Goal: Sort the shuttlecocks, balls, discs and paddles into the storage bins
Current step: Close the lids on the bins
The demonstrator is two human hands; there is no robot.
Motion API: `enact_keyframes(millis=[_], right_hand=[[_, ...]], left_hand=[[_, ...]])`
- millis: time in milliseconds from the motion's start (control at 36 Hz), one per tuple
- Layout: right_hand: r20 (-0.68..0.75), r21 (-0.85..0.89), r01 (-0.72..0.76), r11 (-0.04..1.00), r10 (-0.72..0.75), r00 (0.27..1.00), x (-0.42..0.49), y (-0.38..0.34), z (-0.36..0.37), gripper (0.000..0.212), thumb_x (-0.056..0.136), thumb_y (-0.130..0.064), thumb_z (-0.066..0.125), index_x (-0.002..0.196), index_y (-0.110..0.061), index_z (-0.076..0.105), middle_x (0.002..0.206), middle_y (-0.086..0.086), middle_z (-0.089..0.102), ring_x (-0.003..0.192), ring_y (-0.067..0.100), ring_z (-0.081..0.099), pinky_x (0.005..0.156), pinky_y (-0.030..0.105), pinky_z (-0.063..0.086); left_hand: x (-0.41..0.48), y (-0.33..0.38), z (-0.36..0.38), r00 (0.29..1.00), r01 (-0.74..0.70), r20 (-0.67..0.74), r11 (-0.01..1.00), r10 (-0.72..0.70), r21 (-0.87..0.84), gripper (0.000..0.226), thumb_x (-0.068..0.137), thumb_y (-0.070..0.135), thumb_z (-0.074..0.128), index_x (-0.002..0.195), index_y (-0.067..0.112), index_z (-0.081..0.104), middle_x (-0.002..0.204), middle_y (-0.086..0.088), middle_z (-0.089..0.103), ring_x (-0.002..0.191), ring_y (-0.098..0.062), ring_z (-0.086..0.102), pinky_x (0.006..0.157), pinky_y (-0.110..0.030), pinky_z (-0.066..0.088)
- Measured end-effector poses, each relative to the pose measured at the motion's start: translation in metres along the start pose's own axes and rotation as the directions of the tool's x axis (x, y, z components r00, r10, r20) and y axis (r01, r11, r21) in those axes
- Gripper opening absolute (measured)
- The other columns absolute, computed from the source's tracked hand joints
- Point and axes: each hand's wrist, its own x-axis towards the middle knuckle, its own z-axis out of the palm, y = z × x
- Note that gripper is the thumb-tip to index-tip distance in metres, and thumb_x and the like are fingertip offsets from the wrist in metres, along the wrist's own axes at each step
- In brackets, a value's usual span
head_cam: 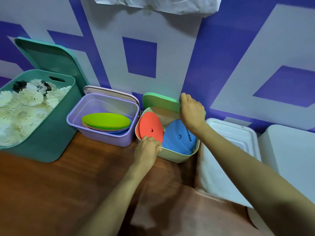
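A pale green bin stands against the wall with a red paddle and a blue paddle leaning inside it. My left hand grips the bin's front left rim. My right hand holds the edge of the green lid that leans behind the bin. To the left, a lilac bin holds a stack of flat discs, a lime one on top. A large teal bin at far left is full of white shuttlecocks.
A teal lid and a pinkish lid lean on the purple and white wall behind their bins. White lidded boxes stand at the right. Everything rests on a brown wooden tabletop.
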Motion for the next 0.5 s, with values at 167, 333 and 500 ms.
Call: enact_keyframes(millis=[167,333,500], right_hand=[[-0.106,0.059,0.192,0.98,-0.185,0.977,-0.031,-0.016,-0.026,0.035,0.051,0.011,0.07,0.072,-0.006,0.049,0.055,0.008,0.047,0.041,0.025,0.034,0.048,0.025,0.017],[-0.03,0.099,0.301,0.948,-0.3,0.953,-0.075,-0.028,-0.023,0.042,0.04,0.006,0.073,0.073,-0.008,0.051,0.055,0.006,0.051,0.042,0.026,0.047,0.043,0.024,0.016],[0.111,0.082,0.37,0.925,-0.377,0.919,-0.109,-0.026,0.006,0.028,0.059,-0.003,0.066,0.087,-0.006,0.061,0.084,0.01,0.065,0.069,0.029,0.062,0.046,0.03,0.049]], left_hand=[[-0.005,-0.002,0.002,0.998,0.012,-0.064,0.987,-0.022,-0.161,0.027,0.075,0.0,0.063,0.098,0.013,0.071,0.104,-0.006,0.058,0.103,-0.024,0.05,0.092,-0.03,0.041],[-0.007,0.005,-0.016,0.831,0.082,-0.497,0.938,-0.252,-0.338,0.028,0.075,0.001,0.051,0.102,-0.003,0.058,0.104,-0.022,0.055,0.101,-0.042,0.049,0.093,-0.037,0.03],[0.014,-0.003,-0.024,0.917,0.2,-0.248,0.898,-0.312,-0.392,0.046,0.098,0.02,0.047,0.139,0.001,0.038,0.146,-0.019,0.031,0.138,-0.032,0.022,0.113,-0.034,0.013]])
